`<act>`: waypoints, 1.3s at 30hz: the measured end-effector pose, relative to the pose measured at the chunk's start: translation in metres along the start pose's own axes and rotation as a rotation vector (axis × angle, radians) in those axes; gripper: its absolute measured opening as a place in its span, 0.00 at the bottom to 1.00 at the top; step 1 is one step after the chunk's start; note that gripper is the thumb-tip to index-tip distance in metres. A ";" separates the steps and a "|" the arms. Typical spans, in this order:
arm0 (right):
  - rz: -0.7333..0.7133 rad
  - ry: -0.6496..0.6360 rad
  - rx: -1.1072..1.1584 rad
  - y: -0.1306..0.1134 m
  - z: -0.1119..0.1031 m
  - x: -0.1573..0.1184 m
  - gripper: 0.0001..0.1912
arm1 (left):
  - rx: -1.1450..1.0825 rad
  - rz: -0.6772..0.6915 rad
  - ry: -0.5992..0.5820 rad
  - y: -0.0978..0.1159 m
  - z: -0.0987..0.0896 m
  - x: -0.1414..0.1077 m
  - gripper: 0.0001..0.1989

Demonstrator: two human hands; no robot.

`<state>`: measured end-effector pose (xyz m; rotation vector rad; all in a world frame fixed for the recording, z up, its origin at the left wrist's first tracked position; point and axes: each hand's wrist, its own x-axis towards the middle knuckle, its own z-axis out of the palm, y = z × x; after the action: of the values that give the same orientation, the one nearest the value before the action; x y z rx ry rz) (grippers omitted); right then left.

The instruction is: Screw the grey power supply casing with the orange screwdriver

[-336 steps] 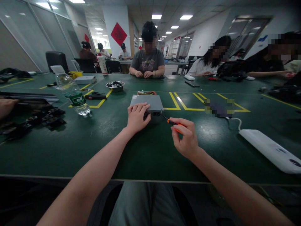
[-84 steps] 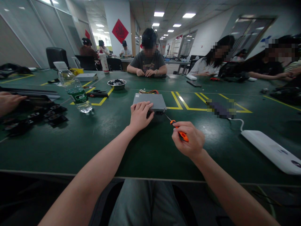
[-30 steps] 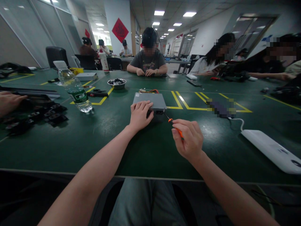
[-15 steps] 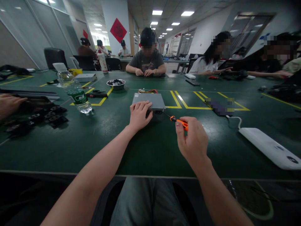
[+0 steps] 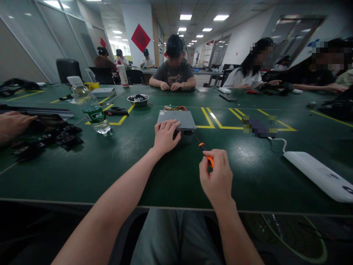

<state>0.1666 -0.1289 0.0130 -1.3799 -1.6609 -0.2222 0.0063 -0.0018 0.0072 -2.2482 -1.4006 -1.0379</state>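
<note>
A flat grey metal box [image 5: 182, 118] lies on the green table, with coloured wires behind its far edge and a dark socket on its near side. My left hand [image 5: 166, 137] rests on the box's near left part, fingers over the top and thumb at the near side. In my right hand [image 5: 216, 171] is an orange and black screwdriver [image 5: 203, 147], gripped by its handle. Its thin shaft points up and left, with the tip close to the box's near right corner; whether it touches cannot be made out.
A water bottle [image 5: 95, 114], a metal bowl [image 5: 138, 100] and dark parts [image 5: 63, 138] lie to the left, near another person's hand [image 5: 16, 125]. At the right are a phone [image 5: 257, 127] and white power bank [image 5: 317, 175]. People sit across the table.
My right hand has moved left and nearer to me, and the screwdriver now stands at a steeper angle. My left hand stays on the box. The whole view has shifted slightly.
</note>
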 end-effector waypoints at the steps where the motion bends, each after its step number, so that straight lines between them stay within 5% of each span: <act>1: 0.027 0.021 0.011 0.001 0.001 0.000 0.09 | 0.001 0.002 0.002 0.000 0.000 0.000 0.16; 7: 0.329 -0.009 -0.012 0.013 0.002 -0.007 0.16 | -0.001 -0.001 -0.003 0.000 0.000 0.000 0.16; 18: -0.014 0.094 0.013 0.012 0.009 -0.013 0.05 | -0.016 -0.008 0.002 0.000 0.001 0.000 0.16; 29: 0.266 -0.029 0.116 0.009 0.004 -0.014 0.13 | -0.020 -0.013 -0.008 0.000 0.000 0.000 0.17; 39: 0.076 0.078 0.046 0.011 0.007 -0.017 0.10 | -0.016 -0.021 -0.030 0.000 -0.001 0.000 0.17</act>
<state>0.1715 -0.1316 -0.0075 -1.3794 -1.5374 -0.1906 0.0060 -0.0024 0.0077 -2.2740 -1.4361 -1.0295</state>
